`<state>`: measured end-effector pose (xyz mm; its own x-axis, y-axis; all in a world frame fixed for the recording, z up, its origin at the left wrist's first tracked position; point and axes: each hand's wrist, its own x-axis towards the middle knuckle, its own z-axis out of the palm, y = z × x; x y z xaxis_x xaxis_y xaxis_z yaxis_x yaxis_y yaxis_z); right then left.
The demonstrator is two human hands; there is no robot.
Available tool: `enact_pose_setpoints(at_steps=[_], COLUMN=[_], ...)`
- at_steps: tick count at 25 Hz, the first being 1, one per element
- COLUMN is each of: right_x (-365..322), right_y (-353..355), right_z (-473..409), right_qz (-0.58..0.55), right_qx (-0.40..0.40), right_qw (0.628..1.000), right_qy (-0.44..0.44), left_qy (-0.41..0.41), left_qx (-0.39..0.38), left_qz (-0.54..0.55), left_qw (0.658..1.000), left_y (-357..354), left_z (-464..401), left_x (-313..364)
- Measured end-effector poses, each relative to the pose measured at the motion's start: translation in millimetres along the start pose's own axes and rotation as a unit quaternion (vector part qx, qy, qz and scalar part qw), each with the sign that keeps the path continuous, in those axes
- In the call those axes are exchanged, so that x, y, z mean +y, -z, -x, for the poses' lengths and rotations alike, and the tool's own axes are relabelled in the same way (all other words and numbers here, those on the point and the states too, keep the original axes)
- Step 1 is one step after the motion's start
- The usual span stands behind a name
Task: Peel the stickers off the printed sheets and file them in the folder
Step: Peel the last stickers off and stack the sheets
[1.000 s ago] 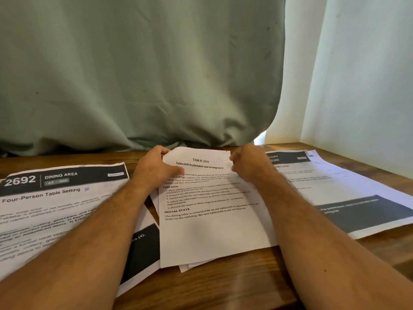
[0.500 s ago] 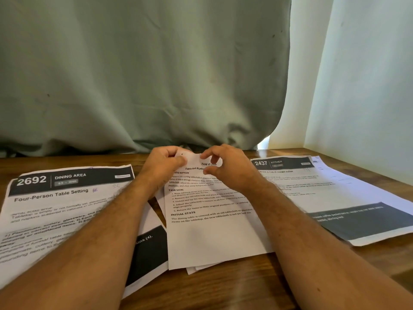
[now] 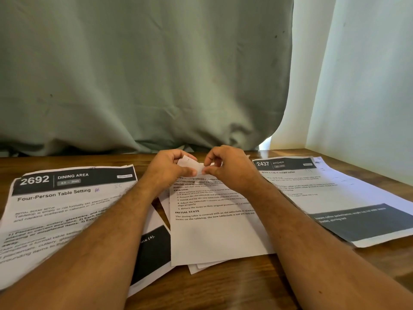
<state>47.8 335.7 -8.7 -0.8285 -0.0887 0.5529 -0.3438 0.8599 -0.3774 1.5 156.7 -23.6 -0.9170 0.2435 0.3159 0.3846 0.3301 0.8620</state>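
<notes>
A white printed sheet (image 3: 214,233) headed with a tablecloth task lies in the middle of the wooden table (image 3: 234,289), on top of a few other sheets. Its top edge is curled up between my hands. My left hand (image 3: 167,168) grips the folded top part of the sheet. My right hand (image 3: 228,166) pinches a small white piece (image 3: 196,166) at that top edge, thumb and forefinger closed on it. Whether this piece is a sticker or the paper's corner I cannot tell. No folder is in view.
A large sheet marked 2692 Dining Area (image 3: 67,198) lies at the left. A sheet marked 2437 Kitchen (image 3: 324,193) lies at the right over another page. A green curtain (image 3: 143,74) hangs behind the table and a white wall (image 3: 368,86) stands at the right.
My right hand has come in from the sheet's right edge to its top middle. The sheet's top edge has been lifted and folded over, and both hands now pinch it close together.
</notes>
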Motion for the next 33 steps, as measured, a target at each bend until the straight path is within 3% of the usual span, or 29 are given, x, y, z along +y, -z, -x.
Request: enact_pose_setpoints(at_steps=[4,8,13,17,20,28,31,33], right_x=[4,7,5,8,7,-2,-9,-12], right_y=[-2,-4,2,5,4,2,-3,-4], right_z=[-2,-5,-2,2,4,5,5,5], right_qz=[0.004,-0.002,-0.023,-0.010,0.014,0.025,0.033,0.016], right_qx=[0.009,0.030,0.051,-0.048,-0.103,-0.093,-0.064,-0.013], right_qw=[1.000,1.000,0.998,0.998,0.994,0.995,0.997,0.999], right_qy=[0.011,0.008,0.004,-0.028,-0.037,0.002,0.025,0.024], left_qy=[-0.025,0.010,0.025,0.084,0.108,0.134,0.126,0.105], left_qx=[-0.001,0.014,0.107,0.179,0.186,0.193,0.179,0.118], left_qz=[0.023,0.023,-0.003,0.044,0.055,0.176,0.179,0.171], left_qw=[0.999,1.000,0.994,0.979,0.975,0.956,0.959,0.973], left_y=[1,3,0,2,1,3,4,5], left_z=[8,9,0,-5,-8,-6,-3,1], left_x=[7,5,-2,-6,-6,0,4,5])
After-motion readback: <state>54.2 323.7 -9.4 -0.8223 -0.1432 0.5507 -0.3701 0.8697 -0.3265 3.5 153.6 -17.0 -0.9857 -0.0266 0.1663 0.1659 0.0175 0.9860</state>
